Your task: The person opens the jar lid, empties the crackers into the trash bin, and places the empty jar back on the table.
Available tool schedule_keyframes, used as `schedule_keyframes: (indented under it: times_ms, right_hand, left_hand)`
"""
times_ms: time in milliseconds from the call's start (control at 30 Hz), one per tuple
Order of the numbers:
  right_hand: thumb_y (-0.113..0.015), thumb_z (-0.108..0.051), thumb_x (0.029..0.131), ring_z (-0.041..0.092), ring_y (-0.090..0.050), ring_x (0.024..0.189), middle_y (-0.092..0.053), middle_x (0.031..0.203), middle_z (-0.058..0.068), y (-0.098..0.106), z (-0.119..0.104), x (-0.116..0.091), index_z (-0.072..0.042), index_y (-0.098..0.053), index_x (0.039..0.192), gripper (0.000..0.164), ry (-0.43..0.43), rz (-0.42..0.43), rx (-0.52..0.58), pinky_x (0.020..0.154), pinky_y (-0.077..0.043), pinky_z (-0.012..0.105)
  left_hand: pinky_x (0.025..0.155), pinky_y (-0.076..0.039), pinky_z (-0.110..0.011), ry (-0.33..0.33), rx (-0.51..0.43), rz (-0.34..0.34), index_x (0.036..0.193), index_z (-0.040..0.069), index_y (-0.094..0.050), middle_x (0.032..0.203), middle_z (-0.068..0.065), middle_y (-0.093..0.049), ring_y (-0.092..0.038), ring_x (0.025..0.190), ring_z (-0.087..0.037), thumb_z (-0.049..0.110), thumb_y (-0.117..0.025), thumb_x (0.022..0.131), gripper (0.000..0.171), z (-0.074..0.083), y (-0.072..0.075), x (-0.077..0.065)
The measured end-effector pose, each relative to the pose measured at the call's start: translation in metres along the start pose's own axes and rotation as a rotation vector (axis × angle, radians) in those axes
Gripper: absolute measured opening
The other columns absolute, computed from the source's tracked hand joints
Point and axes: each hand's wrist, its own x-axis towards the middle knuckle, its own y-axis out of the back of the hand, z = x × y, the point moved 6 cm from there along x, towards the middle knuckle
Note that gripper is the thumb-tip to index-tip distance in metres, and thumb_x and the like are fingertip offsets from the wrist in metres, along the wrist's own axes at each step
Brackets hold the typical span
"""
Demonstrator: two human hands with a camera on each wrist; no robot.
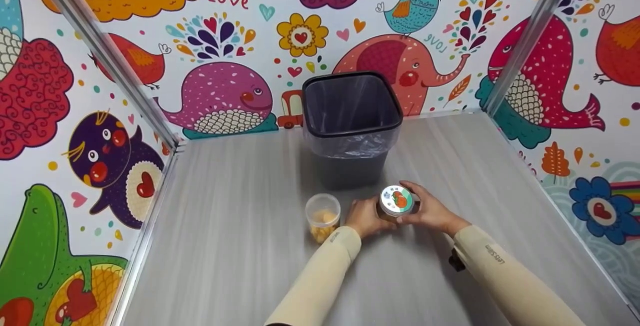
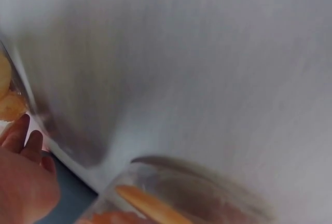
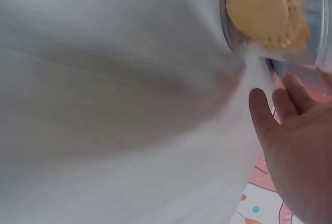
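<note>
A round clear jar (image 1: 395, 216) with a printed lid (image 1: 396, 200) is between my two hands, in front of the bin. Round crackers (image 3: 258, 9) show through its wall in the right wrist view. My right hand (image 1: 434, 212) curves round the jar's right side, fingers behind and thumb in front. On the lower left side my left hand (image 1: 366, 217) grips it, its fingers partly hidden. Just left of that hand stands an open clear tub (image 1: 322, 206) holding yellow-orange pieces (image 1: 324, 223); part of this tub (image 2: 150, 193) shows low in the left wrist view.
A dark square bin (image 1: 350, 163) with a clear liner (image 1: 357, 147) stands at the table's back edge, just beyond the hands. Grey wood-grain table (image 1: 230, 226) spreads out on both sides. Printed panels (image 1: 225, 96) with metal frame posts (image 1: 107, 56) enclose the back and sides.
</note>
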Motion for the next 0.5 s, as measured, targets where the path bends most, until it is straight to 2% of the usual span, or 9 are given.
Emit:
schedule_keyframes:
  times_ms: [133,233,333,500]
  right_hand:
    - [-0.091,-0.022,0.072,0.038,-0.055,0.117,-0.042,0.143,0.025,-0.0056,0.0038,-0.0068,0.003,-0.033,0.147,0.098,-0.028,0.125,-0.046,0.096,-0.045,0.049]
    - [-0.092,-0.022,0.071,0.035,-0.056,0.116,-0.045,0.14,0.023,-0.0088,0.0054,-0.0086,0.002,-0.037,0.144,0.094,-0.032,0.175,-0.041,0.095,-0.046,0.047]
    - [-0.091,-0.017,0.073,0.034,-0.052,0.12,-0.045,0.139,0.023,-0.009,0.0047,-0.0084,0.004,-0.037,0.144,0.091,-0.007,0.16,-0.025,0.096,-0.046,0.047]
    - [-0.088,-0.011,0.076,0.042,-0.046,0.126,-0.037,0.145,0.025,-0.0027,0.0026,-0.0046,0.002,-0.037,0.148,0.089,0.004,0.038,0.016,0.095,-0.047,0.05]
  left_hand:
    - [0.095,-0.046,-0.033,0.019,-0.002,-0.006,0.116,0.015,-0.07,0.104,0.007,-0.072,-0.066,0.098,-0.015,0.05,-0.093,0.061,0.068,-0.0013,0.0,-0.0008]
    - [0.094,-0.047,-0.033,0.024,-0.011,-0.008,0.115,0.016,-0.07,0.104,0.007,-0.072,-0.066,0.098,-0.015,0.049,-0.092,0.061,0.067,-0.0005,0.001,-0.0012]
    - [0.094,-0.047,-0.033,0.034,-0.019,-0.017,0.116,0.016,-0.07,0.104,0.007,-0.072,-0.066,0.099,-0.016,0.049,-0.092,0.062,0.067,0.0004,0.0017,-0.0018]
    - [0.092,-0.048,-0.033,0.051,-0.008,-0.029,0.115,0.015,-0.07,0.104,0.006,-0.072,-0.066,0.099,-0.017,0.051,-0.092,0.062,0.068,0.0006,0.0025,-0.0018]
